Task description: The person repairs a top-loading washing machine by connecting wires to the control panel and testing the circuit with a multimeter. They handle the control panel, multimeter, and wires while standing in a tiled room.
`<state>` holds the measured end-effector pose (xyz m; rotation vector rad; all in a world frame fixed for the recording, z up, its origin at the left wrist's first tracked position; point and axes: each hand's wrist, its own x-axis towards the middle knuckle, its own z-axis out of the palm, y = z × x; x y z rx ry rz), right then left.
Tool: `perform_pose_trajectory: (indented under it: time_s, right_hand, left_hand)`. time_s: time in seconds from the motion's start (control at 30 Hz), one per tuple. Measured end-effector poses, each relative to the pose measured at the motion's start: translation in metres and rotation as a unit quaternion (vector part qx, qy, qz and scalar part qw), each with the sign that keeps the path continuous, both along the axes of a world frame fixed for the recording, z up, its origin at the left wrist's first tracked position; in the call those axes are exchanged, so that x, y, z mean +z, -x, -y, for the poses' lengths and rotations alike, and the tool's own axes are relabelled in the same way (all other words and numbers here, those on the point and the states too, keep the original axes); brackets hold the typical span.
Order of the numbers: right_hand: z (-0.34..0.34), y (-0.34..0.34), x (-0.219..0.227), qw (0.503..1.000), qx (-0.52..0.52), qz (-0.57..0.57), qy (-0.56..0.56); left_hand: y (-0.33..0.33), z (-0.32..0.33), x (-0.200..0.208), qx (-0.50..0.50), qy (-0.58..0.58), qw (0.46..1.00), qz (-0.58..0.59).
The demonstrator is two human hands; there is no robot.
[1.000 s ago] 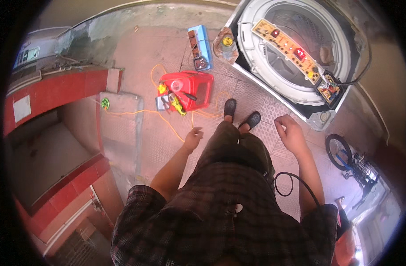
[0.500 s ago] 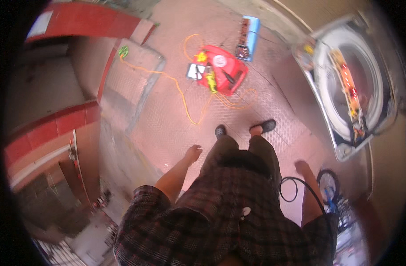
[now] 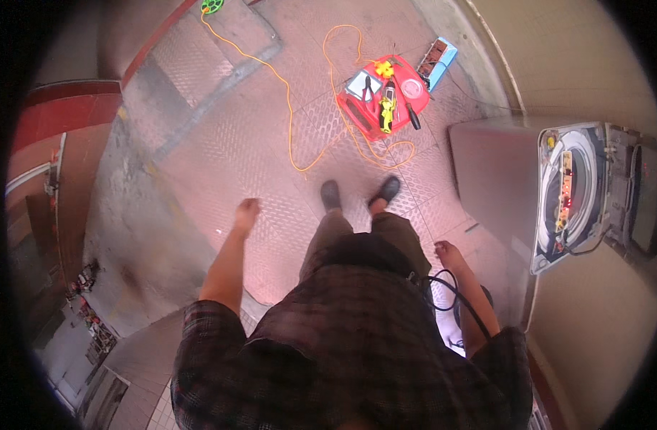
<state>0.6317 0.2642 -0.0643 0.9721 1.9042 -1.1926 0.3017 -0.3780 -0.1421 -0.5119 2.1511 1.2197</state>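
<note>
My left hand [image 3: 248, 213] hangs beside my body over the tiled floor, its fingers loosely curled in with nothing visible in them. On the other side my right hand [image 3: 449, 252] hangs with curled fingers, near the black cable [image 3: 443, 281] looped at my waist. Neither touches any object. Ahead of my feet is a red plastic stool [image 3: 374, 129]. It bears a yellow-and-black meter [image 3: 388, 111], a black-handled screwdriver [image 3: 413, 117], pliers [image 3: 368, 89] and a yellow object [image 3: 384, 69]. To the right stands a top-loading washing machine [image 3: 494, 165], with a circuit board [image 3: 565, 190] lit red across its tub opening.
An orange cord [image 3: 290, 107] runs from a green reel [image 3: 211, 6] across the floor in loops. A blue box [image 3: 444, 61] with brown parts lies beyond the stool. A raised slab [image 3: 192, 64] sits at the far left, and a wall [image 3: 565, 57] borders the right.
I have moved forward and my view has turned, so the stool and washing machine sit differently. My feet have shifted in a step. Both hands have swung and hold nothing visible.
</note>
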Motion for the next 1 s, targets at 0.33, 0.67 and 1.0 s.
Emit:
perform_pose_trajectory:
  time_s: [0.33, 0.67, 1.0]
  right_hand:
    - [0.039, 0.122, -0.051, 0.991, 0.132, -0.022, 0.022]
    - [0.077, 0.110, 0.002, 0.997, -0.064, 0.024, -0.025]
    - [0.153, 0.116, 0.023, 0.994, 0.037, 0.052, -0.084]
  left_hand:
    - [-0.211, 0.156, 0.050, -0.309, 0.285, 0.905, -0.066]
    - [-0.084, 0.173, -0.093, -0.552, 0.102, 0.821, 0.105]
    - [0.308, 0.076, -0.003, -0.308, 0.173, 0.915, -0.194]
